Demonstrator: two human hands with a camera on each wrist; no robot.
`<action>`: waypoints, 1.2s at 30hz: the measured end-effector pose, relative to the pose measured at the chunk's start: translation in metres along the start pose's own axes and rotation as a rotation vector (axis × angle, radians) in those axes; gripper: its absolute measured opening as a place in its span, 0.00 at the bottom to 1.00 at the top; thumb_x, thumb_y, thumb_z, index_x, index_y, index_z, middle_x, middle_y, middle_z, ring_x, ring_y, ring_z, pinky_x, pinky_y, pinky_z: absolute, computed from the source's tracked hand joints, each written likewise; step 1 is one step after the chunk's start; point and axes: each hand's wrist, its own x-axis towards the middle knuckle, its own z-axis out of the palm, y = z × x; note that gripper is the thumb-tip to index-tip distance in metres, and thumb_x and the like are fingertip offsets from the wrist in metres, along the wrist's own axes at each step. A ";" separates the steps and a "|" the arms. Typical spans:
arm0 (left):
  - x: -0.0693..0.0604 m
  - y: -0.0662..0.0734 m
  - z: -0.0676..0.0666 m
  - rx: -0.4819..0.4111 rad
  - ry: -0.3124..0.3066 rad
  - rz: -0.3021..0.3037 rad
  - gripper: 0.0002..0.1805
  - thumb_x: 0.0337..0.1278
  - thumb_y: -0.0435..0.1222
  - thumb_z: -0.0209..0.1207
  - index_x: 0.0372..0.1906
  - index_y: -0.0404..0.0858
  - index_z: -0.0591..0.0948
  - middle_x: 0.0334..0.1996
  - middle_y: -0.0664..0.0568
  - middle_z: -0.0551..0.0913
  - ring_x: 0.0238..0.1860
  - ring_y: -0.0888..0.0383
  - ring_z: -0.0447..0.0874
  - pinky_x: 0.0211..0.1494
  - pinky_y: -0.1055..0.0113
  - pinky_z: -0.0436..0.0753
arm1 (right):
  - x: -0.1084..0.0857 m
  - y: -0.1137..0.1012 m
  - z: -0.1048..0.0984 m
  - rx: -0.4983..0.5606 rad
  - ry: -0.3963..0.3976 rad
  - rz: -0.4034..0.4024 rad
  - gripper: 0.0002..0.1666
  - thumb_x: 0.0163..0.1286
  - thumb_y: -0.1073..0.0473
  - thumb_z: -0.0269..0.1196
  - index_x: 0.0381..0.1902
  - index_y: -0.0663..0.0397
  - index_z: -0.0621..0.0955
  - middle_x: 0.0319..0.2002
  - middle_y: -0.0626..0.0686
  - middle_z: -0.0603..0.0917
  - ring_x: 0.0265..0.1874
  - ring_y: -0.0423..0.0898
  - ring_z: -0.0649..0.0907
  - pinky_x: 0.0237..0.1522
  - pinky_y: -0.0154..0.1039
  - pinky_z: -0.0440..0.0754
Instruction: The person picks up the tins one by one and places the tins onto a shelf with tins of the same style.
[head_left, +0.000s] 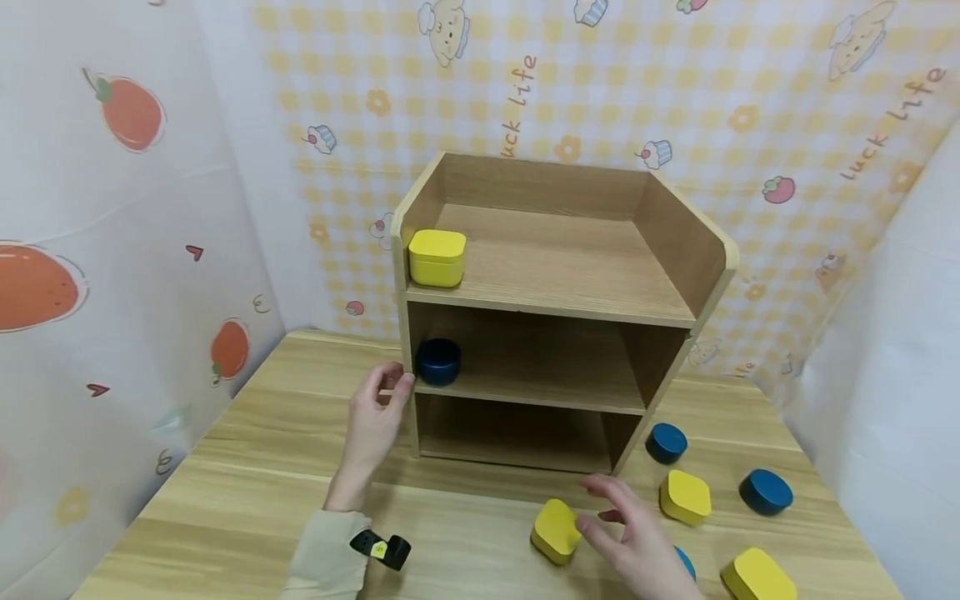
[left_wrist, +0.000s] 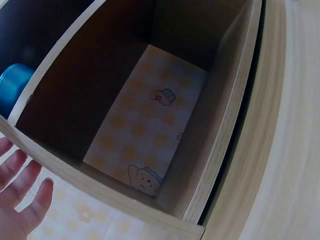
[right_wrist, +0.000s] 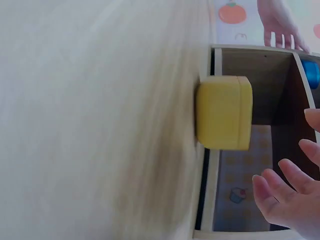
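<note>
A wooden shelf [head_left: 525,402] with two tiers under an open top stands on the table. My left hand [head_left: 375,417] is at its left side panel, fingers extended along the outside in the left wrist view; firm contact is hard to tell. On the top, at the left, sits a yellow rounded-square box [head_left: 437,260]. Below it, a round blue tin [head_left: 438,361] occupies the left end of the middle tier. In front of the shelf, my right hand [head_left: 637,542] is beside another yellow box [head_left: 556,532], its fingers spread and apart from the box in the right wrist view.
Right of the shelf lie round blue tins [head_left: 766,492] and yellow boxes [head_left: 686,497], several in all. One blue tin [head_left: 686,562] is partly hidden behind my right hand. Patterned cloth [head_left: 330,208] hangs behind the table [head_left: 247,467] and along its sides.
</note>
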 end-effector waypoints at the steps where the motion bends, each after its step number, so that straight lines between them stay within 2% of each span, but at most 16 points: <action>1: 0.000 0.000 0.001 -0.005 0.007 -0.004 0.11 0.67 0.35 0.59 0.48 0.31 0.79 0.38 0.46 0.80 0.38 0.58 0.77 0.40 0.72 0.77 | 0.001 0.000 0.002 0.004 -0.030 0.026 0.25 0.63 0.61 0.69 0.58 0.49 0.77 0.56 0.51 0.78 0.55 0.53 0.76 0.47 0.40 0.81; 4: 0.001 -0.001 0.002 -0.030 0.013 -0.023 0.11 0.66 0.33 0.60 0.47 0.30 0.79 0.38 0.46 0.79 0.39 0.60 0.75 0.40 0.74 0.76 | 0.003 0.002 0.007 0.005 -0.107 0.082 0.29 0.63 0.56 0.70 0.61 0.52 0.75 0.58 0.55 0.76 0.57 0.58 0.75 0.48 0.42 0.80; 7: 0.002 0.001 0.004 -0.062 0.012 -0.043 0.10 0.66 0.31 0.59 0.47 0.28 0.78 0.38 0.45 0.78 0.39 0.61 0.75 0.40 0.76 0.75 | 0.006 0.003 0.011 -0.009 -0.174 0.092 0.33 0.63 0.52 0.70 0.62 0.55 0.73 0.59 0.58 0.75 0.56 0.59 0.74 0.48 0.46 0.81; 14: 0.000 0.034 0.002 -0.123 -0.003 -0.079 0.09 0.65 0.27 0.57 0.45 0.23 0.75 0.36 0.45 0.76 0.39 0.62 0.73 0.38 0.76 0.75 | 0.009 0.004 0.015 -0.023 -0.252 0.117 0.39 0.60 0.48 0.72 0.65 0.55 0.71 0.60 0.56 0.74 0.56 0.58 0.74 0.49 0.53 0.79; 17: 0.000 0.036 0.002 -0.138 0.008 -0.101 0.09 0.65 0.27 0.58 0.45 0.23 0.75 0.36 0.47 0.75 0.39 0.61 0.73 0.38 0.75 0.75 | 0.009 0.005 0.015 -0.025 -0.274 0.122 0.40 0.60 0.49 0.72 0.65 0.55 0.71 0.61 0.57 0.73 0.55 0.57 0.75 0.50 0.54 0.78; 21: 0.000 0.033 0.001 -0.143 0.020 -0.090 0.09 0.65 0.27 0.58 0.45 0.23 0.76 0.35 0.48 0.76 0.39 0.62 0.74 0.38 0.76 0.75 | 0.010 0.006 0.015 -0.028 -0.308 0.120 0.40 0.59 0.50 0.72 0.66 0.56 0.70 0.62 0.58 0.73 0.54 0.57 0.76 0.49 0.55 0.78; 28: 0.002 -0.002 0.005 -0.167 0.031 -0.099 0.10 0.64 0.28 0.60 0.46 0.27 0.77 0.37 0.49 0.76 0.40 0.61 0.74 0.39 0.75 0.76 | 0.013 0.009 0.013 -0.055 -0.341 0.106 0.42 0.57 0.48 0.74 0.65 0.56 0.71 0.60 0.56 0.74 0.51 0.54 0.76 0.46 0.49 0.79; 33: 0.001 -0.003 0.005 -0.173 0.031 -0.104 0.09 0.64 0.28 0.60 0.46 0.28 0.77 0.36 0.50 0.76 0.40 0.59 0.74 0.39 0.75 0.76 | 0.013 0.012 0.010 -0.091 -0.374 0.068 0.42 0.57 0.48 0.74 0.65 0.55 0.71 0.60 0.54 0.74 0.50 0.52 0.75 0.49 0.48 0.77; 36: 0.003 0.006 0.006 -0.179 0.029 -0.105 0.10 0.64 0.27 0.60 0.46 0.25 0.76 0.36 0.49 0.75 0.40 0.59 0.74 0.38 0.75 0.75 | 0.015 0.013 0.010 -0.099 -0.381 0.076 0.42 0.56 0.48 0.74 0.65 0.54 0.71 0.60 0.55 0.74 0.51 0.52 0.76 0.51 0.50 0.76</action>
